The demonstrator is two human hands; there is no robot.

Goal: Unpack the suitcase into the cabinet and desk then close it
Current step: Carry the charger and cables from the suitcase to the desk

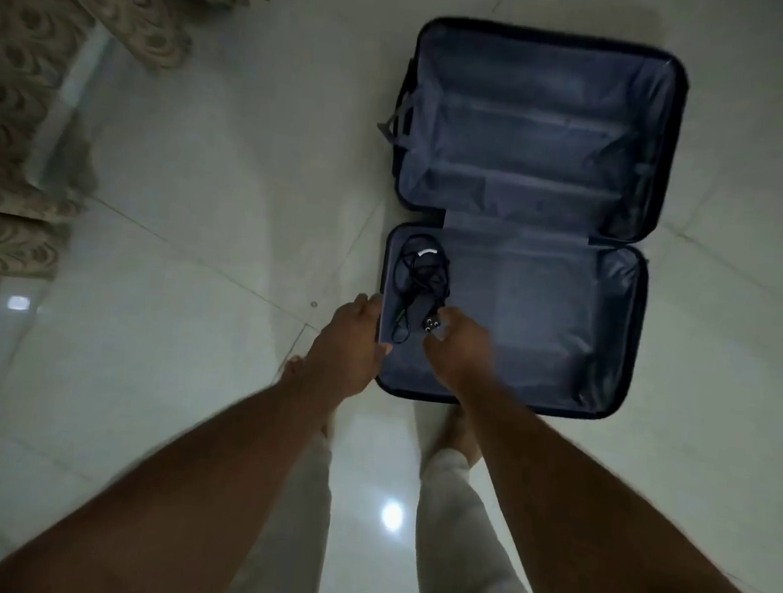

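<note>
While the dark suitcase lies wide open on the pale tiled floor, both of its blue-lined halves facing up, a tangle of black cable sits in the near half by its left wall. The person's right hand reaches into that half, fingers curled around the cable's black plug. The left hand rests on the near-left edge of the case, thumb inside the rim and fingers down the outside; whether they clamp it cannot be told. Patterned curtains hang at the far left
</note>
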